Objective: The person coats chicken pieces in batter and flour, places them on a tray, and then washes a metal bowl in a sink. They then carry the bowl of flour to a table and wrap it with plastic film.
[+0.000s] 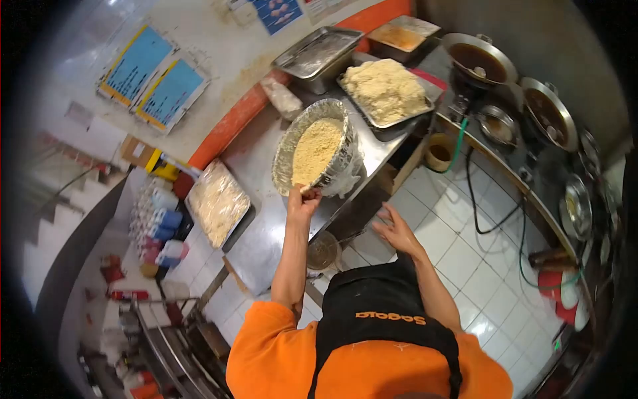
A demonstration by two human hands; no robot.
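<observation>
Head view: In a tiled kitchen, a person in an orange shirt and black apron reaches across a steel worktop (266, 233) to a foil-lined bowl (290, 143) heaped with pale crumb mix (316, 147). The bowl sits near the worktop's front edge and appears tipped toward the person.

The danger is a spill. Only one hand holds the bowl, and only by its rim, so a slipping grip or tearing foil could send it off the edge and scatter the mix across the floor (458, 253). The tilt makes that more likely.

The left hand (302, 199) is closed on the bowl's near rim, arm stretched almost straight. The right hand (397, 229) is open and holds nothing, fingers spread, hanging over the floor just off the worktop's edge with the elbow bent. A tray (425, 106) of similar mix lies just behind the bowl, and a wrapped tray (218, 199) lies to its left.
</observation>
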